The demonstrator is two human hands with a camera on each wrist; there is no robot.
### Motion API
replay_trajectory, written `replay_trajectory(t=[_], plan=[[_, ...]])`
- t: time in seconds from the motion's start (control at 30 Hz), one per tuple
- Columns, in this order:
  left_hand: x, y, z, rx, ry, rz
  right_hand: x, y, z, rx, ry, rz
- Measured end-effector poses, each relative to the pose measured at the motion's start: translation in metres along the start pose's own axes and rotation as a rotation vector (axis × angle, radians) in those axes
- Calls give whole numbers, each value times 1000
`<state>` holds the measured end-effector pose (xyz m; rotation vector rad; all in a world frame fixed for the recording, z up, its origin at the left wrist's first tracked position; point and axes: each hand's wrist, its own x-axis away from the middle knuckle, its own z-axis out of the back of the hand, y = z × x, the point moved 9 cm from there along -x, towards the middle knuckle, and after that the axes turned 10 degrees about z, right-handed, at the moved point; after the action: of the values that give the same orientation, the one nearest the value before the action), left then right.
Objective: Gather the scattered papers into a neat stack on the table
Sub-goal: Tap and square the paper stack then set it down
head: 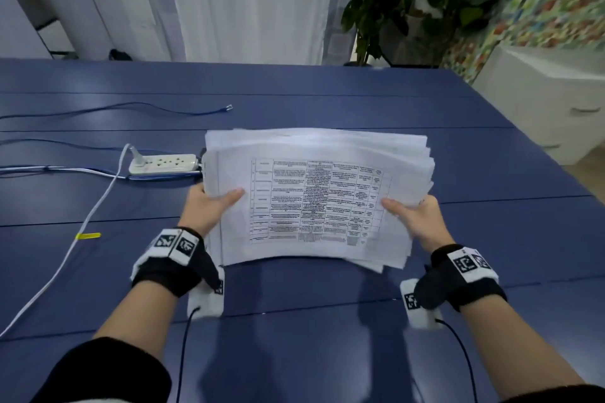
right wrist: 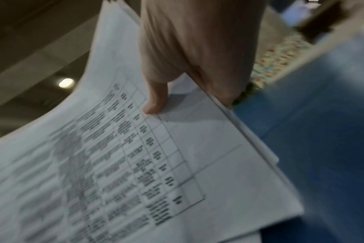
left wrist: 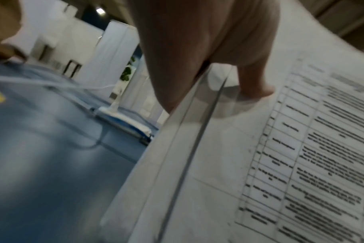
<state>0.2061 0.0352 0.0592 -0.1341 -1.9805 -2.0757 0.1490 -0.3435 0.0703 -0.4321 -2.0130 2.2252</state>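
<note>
With the papers already collected into one bundle and lifted clear of the table, the step in hand looks like squaring, not gathering. The left hand clamps the bundle's left edge, thumb on top and fingers underneath; the right hand clamps the right edge the same way. The hands stand well apart, one at each side, and the bundle sags slightly between them.

The bundle is still ragged: sheets fan out along the far and right edges, and lower corners jut past the top sheet near the right wrist. The next move probably calls for standing the sheets on edge, loosening both grips and tapping on the table until the edges line up, then laying the stack flat.

The sheets are thin, limp white paper, the top one printed with a ruled grid of small text. The table is smooth blue, faintly glossy, crossed by seams. A white power strip lies just beside the bundle's left edge, its cord trailing toward the person.
</note>
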Motion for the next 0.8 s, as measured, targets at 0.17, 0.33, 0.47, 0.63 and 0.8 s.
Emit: replay_trajectory(t=[0.17,0.33,0.47,0.63,0.8], plan=[[-14,-18,20,-104,-77,215,3,8,2,17,40,-111],[20,-106,26,-56,-158,494,41,52,5,-31,162,-336],[35,-120,10,197,-81,490,71,87,1,-125,256,-486],[54,-133,-52,195,-207,591,104,136,-15,-228,268,-608],[72,-122,-84,278,-264,547,122,152,-40,-361,238,-701]])
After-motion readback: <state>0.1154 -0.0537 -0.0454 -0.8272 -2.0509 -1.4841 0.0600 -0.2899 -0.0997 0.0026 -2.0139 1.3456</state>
